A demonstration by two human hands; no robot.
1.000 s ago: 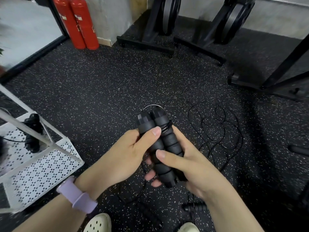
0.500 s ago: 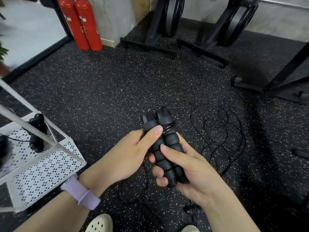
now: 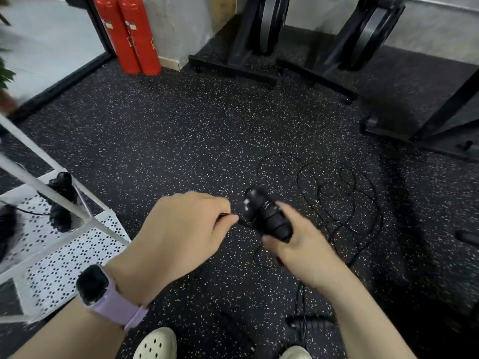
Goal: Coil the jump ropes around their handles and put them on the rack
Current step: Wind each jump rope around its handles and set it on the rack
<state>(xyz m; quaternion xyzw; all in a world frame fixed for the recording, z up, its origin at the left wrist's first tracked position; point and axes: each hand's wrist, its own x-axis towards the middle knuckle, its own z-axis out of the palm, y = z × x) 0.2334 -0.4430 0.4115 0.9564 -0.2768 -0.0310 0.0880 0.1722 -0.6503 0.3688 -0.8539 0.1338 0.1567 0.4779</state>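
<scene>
right fingers grip paired handles; left fingers pinch rope beside them.

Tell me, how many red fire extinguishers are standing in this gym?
2. Both fire extinguishers stand side by side on the floor against the far wall at upper left: the left one and the right one. Their tops are cut off by the frame.

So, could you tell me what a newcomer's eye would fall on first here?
Probably the two hands at centre: the right hand grips a pair of black handles, while the left hand pinches the thin cord beside them. Next, the two red fire extinguishers stand at the back left wall.
</scene>
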